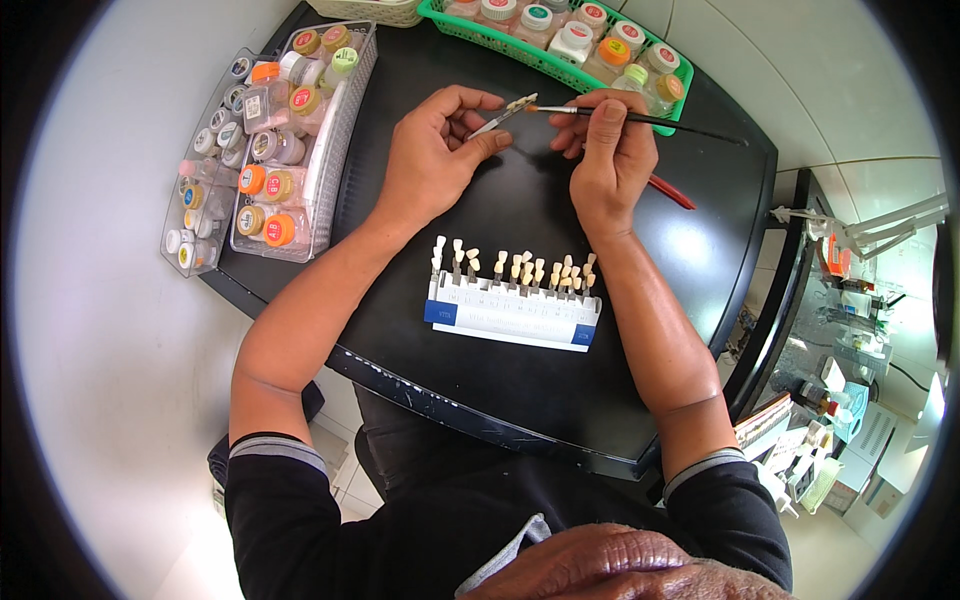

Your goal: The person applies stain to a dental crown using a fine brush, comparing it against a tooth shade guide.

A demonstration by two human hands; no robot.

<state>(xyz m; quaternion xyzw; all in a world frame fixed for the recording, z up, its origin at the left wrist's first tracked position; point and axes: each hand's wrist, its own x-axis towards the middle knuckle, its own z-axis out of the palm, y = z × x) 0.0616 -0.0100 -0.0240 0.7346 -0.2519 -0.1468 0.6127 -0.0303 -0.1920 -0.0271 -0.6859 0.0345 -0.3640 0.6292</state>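
My left hand [432, 155] is closed on a slim silver metal holder [490, 126], pinched between thumb and fingers. At its far end sits a small cream, tooth-like piece [520, 102]; its exact shape is too small to tell. My right hand [615, 160] grips a thin brush [690, 129] with a dark handle, pointing left. The brush's brownish tip is beside the piece; whether they touch I cannot tell. Between my forearms a dental shade guide [515, 318], white and blue, stands on the black table [480, 395] with several tooth-shaped tabs along its top.
Clear baskets [340, 150] of small lidded jars stand at the left. A green basket [560, 68] with more jars lines the far edge. Beyond my right wrist lies a red stick-like tool [672, 192]. To the right is a cluttered side counter [790, 345] with a white jointed arm [890, 215].
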